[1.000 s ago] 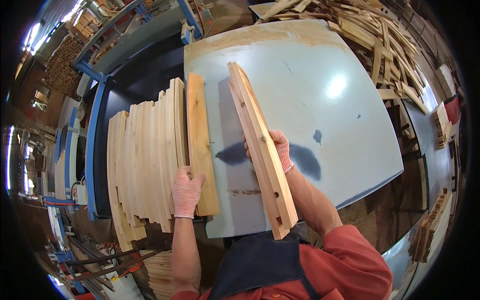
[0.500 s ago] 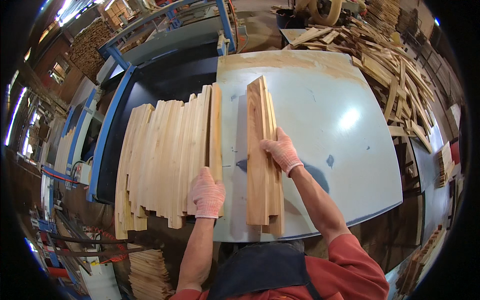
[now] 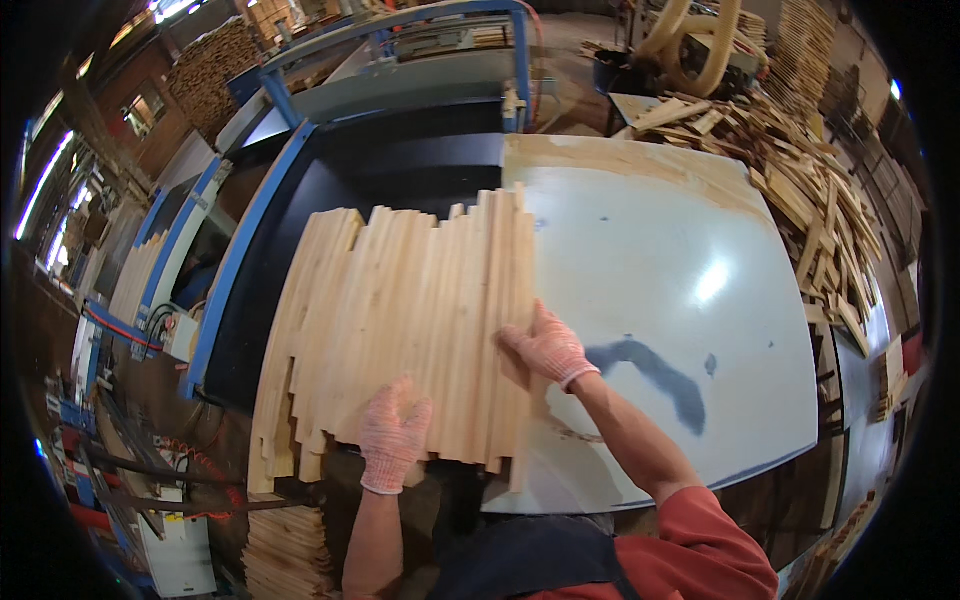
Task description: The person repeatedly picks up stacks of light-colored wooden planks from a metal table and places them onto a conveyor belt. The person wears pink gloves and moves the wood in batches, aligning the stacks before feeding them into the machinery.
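A row of pale wooden boards [image 3: 400,300] lies side by side, with uneven ends, on a black surface and reaches to the edge of a white tabletop [image 3: 660,250]. My right hand [image 3: 548,350], in a pinkish knit glove, grips the rightmost boards, its thumb over their top and its fingers along their right side. My left hand [image 3: 394,430], gloved alike, rests by the near ends of the row, fingers stretched over the boards and thumb apart. The undersides of the boards are hidden.
A blue machine frame [image 3: 240,270] runs along the left and across the back. Loose wood offcuts [image 3: 800,200] are heaped at the far right, near a thick hose [image 3: 705,60]. Below left stands a stack of boards [image 3: 288,550]. Sawdust lies on the tabletop's far edge.
My right hand has moved the separate bundle of boards left against the row. My left hand has shifted left and down, off the row's right edge. The view has turned slightly.
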{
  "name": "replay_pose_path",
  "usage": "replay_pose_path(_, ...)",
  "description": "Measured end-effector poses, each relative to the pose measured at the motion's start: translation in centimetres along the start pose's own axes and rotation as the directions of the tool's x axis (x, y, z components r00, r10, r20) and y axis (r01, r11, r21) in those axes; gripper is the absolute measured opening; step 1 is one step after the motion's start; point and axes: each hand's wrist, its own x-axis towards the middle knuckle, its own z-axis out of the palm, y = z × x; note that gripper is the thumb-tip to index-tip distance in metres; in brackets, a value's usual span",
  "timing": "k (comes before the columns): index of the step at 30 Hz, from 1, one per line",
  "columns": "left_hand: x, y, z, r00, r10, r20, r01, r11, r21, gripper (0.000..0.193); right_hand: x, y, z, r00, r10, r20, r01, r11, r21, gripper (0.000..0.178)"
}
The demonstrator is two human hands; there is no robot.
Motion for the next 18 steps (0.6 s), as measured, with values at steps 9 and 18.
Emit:
replay_pose_path(9, 5.9, -14.8, -8.5, 0.982, 0.180, 0.059, -0.189, 0.934, 0.304, 0.074, 0.3, -3.9, 1.9, 0.996, 0.071, -0.058, -0.059, 0.978, 0.199, 0.063)
replay_pose_path(18, 10.1, -22.9, -14.7, 0.972, 0.083, 0.222, -0.175, 0.882, 0.438, 0.089, 0.7, -11.9, 9.7, 0.997, 0.072, 0.021, -0.070, 0.803, 0.592, 0.054)
